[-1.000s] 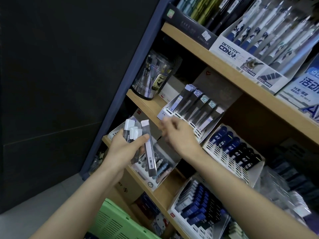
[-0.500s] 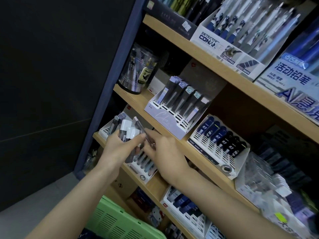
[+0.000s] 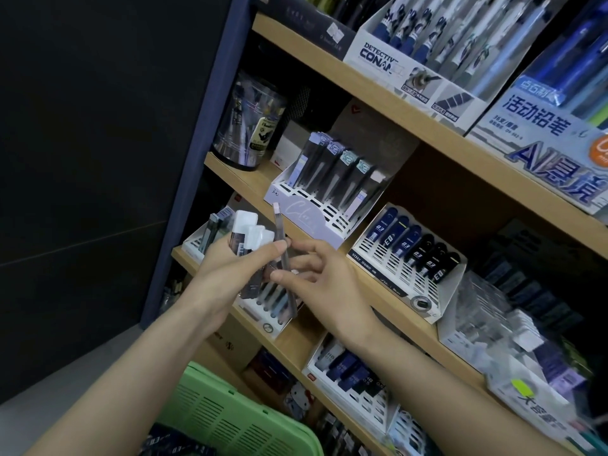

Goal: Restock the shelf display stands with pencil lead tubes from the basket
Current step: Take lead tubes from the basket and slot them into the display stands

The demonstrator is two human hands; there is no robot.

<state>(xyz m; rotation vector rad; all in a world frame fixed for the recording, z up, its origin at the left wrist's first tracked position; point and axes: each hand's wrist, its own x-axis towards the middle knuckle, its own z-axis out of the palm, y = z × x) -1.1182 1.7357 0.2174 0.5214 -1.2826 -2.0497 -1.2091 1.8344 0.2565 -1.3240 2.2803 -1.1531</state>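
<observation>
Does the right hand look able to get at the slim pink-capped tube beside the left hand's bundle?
Likely yes: the right hand is at the slim tube, thumb across it, and the tube stands uncovered beside the white-capped bundle in the left hand.

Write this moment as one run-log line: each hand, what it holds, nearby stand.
left hand: grips bundle of tubes | right hand: pinches slim tube | lilac stand: front slots empty | green basket: below
</observation>
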